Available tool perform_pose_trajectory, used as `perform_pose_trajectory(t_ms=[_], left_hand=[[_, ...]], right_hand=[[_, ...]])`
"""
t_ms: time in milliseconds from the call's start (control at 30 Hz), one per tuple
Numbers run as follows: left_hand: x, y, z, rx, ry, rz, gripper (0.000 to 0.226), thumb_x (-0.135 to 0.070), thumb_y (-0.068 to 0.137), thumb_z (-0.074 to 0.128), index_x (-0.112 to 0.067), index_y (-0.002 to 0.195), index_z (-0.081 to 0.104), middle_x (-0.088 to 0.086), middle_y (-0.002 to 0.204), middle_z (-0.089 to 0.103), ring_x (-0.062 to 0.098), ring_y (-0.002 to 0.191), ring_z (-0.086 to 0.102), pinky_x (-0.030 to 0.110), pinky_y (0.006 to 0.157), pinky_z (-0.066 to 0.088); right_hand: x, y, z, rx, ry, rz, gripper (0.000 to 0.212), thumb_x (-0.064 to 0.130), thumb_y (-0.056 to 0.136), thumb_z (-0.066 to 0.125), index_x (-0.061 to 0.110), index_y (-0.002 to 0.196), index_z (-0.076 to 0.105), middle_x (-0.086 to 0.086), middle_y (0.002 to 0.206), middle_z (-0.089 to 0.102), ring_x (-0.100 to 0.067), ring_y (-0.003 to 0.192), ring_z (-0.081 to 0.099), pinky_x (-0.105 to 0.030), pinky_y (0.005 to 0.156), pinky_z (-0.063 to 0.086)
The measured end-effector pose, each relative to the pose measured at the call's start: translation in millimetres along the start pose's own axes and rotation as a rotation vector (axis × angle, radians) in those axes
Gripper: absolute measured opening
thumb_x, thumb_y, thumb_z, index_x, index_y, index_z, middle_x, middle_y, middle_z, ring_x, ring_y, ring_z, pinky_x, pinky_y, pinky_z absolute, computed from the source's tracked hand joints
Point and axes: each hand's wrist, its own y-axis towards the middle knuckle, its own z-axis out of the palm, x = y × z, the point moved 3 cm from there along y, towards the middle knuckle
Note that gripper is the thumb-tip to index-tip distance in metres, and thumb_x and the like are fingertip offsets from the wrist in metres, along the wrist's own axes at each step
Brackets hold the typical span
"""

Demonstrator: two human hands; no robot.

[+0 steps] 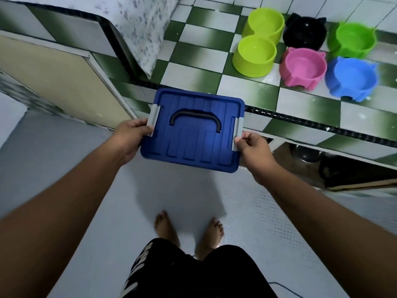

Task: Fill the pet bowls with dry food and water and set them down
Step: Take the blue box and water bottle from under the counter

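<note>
A blue lidded box (193,134) with a black handle and grey side latches is held in the air at the front edge of the tiled counter (300,108). My left hand (131,139) grips its left side by the latch. My right hand (254,150) pinches the right latch. On the counter behind stand empty pet bowls: a lime double bowl (257,43), a black bowl (305,32), a green bowl (354,39), a pink bowl (304,66) and a blue bowl (352,78). The box's contents are hidden by the lid.
A patterned cloth (139,29) hangs over the counter at the left. A beige cabinet door (64,82) is below it. Dark pots (343,168) sit on the shelf under the counter at the right. My bare feet (189,229) stand on the grey floor.
</note>
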Motion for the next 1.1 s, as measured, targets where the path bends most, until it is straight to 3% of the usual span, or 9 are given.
perform_pose_trajectory(t_ms=[133, 233, 333, 500, 667, 800, 867, 1000, 1100], left_hand=[[-27.0, -5.9, 9.9, -0.012, -0.05, 0.036, 0.022, -0.004, 0.1, 0.059, -0.011, 0.119, 0.067, 0.003, 0.101, 0.072, 0.015, 0.088, 0.068, 0.019, 0.063, 0.058], [-38.4, -4.2, 14.0, -0.021, -0.1, 0.047, 0.029, -0.007, 0.099, 0.062, -0.006, 0.128, 0.067, 0.007, 0.107, 0.074, 0.019, 0.092, 0.071, 0.023, 0.066, 0.06], [-42.8, -4.1, 18.1, -0.025, -0.158, 0.036, 0.035, -0.012, 0.1, 0.063, -0.004, 0.134, 0.063, 0.01, 0.114, 0.073, 0.022, 0.098, 0.071, 0.03, 0.069, 0.06], [-57.9, 7.1, 22.6, -0.024, -0.276, 0.052, 0.019, -0.008, 0.101, 0.059, -0.009, 0.117, 0.069, 0.004, 0.102, 0.075, 0.018, 0.091, 0.07, 0.025, 0.067, 0.06], [-77.8, 32.5, 18.9, 0.05, -0.35, 0.029, 0.014, -0.005, 0.098, 0.062, -0.005, 0.111, 0.066, 0.007, 0.102, 0.076, 0.017, 0.089, 0.073, 0.023, 0.069, 0.061], [-99.4, 69.1, 19.9, 0.069, -0.33, -0.016, 0.021, -0.004, 0.092, 0.069, -0.009, 0.104, 0.052, 0.013, 0.105, 0.067, 0.017, 0.088, 0.071, 0.026, 0.072, 0.061], [-103.3, 81.5, 25.6, 0.079, -0.302, -0.002, 0.022, -0.006, 0.09, 0.073, -0.007, 0.102, 0.053, 0.016, 0.107, 0.068, 0.019, 0.089, 0.074, 0.026, 0.074, 0.062], [-106.3, 97.5, 50.0, 0.133, -0.294, 0.029, 0.037, -0.005, 0.086, 0.076, -0.002, 0.12, 0.062, 0.013, 0.115, 0.075, 0.027, 0.104, 0.074, 0.035, 0.081, 0.062], [-115.1, 109.6, 66.5, 0.083, -0.336, 0.017, 0.026, -0.006, 0.091, 0.073, 0.0, 0.115, 0.064, 0.013, 0.104, 0.078, 0.03, 0.099, 0.075, 0.035, 0.078, 0.063]], right_hand=[[23.1, 1.6, -12.4, -0.036, 0.028, -0.013, 0.017, 0.024, 0.1, 0.055, 0.009, 0.103, 0.062, -0.014, 0.101, 0.073, -0.033, 0.095, 0.071, -0.056, 0.08, 0.059], [51.5, 12.5, -18.4, -0.079, -0.025, -0.088, 0.018, 0.019, 0.099, 0.056, 0.004, 0.096, 0.065, -0.01, 0.086, 0.072, -0.021, 0.077, 0.066, -0.035, 0.07, 0.059], [89.1, 27.8, -22.0, -0.096, -0.037, -0.138, 0.019, 0.016, 0.098, 0.056, 0.001, 0.1, 0.068, -0.013, 0.095, 0.073, -0.021, 0.081, 0.066, -0.041, 0.079, 0.059], [141.9, 70.2, -21.2, -0.12, -0.193, -0.217, 0.019, 0.023, 0.089, 0.058, 0.008, 0.091, 0.07, -0.013, 0.091, 0.075, -0.033, 0.087, 0.071, -0.052, 0.078, 0.059], [194.2, 121.6, -6.6, -0.134, -0.38, -0.309, 0.023, 0.023, 0.09, 0.057, 0.004, 0.089, 0.07, -0.01, 0.085, 0.071, -0.022, 0.073, 0.062, -0.034, 0.069, 0.053], [249.2, 174.5, 15.2, -0.087, -0.611, -0.41, 0.022, 0.018, 0.094, 0.055, 0.003, 0.094, 0.072, -0.012, 0.085, 0.066, -0.02, 0.078, 0.056, -0.031, 0.071, 0.045], [272.3, 198.7, 28.5, -0.051, -0.672, -0.422, 0.021, 0.016, 0.094, 0.057, 0.005, 0.099, 0.073, -0.009, 0.088, 0.066, -0.02, 0.082, 0.057, -0.03, 0.076, 0.046], [308.0, 245.2, 58.2, -0.039, -0.762, -0.448, 0.025, 0.016, 0.095, 0.057, 0.004, 0.11, 0.073, -0.014, 0.108, 0.072, -0.026, 0.103, 0.064, -0.032, 0.092, 0.05], [323.1, 276.4, 72.0, -0.051, -0.777, -0.445, 0.025, 0.016, 0.096, 0.057, 0.003, 0.111, 0.072, -0.017, 0.114, 0.071, -0.03, 0.11, 0.063, -0.031, 0.095, 0.049]])
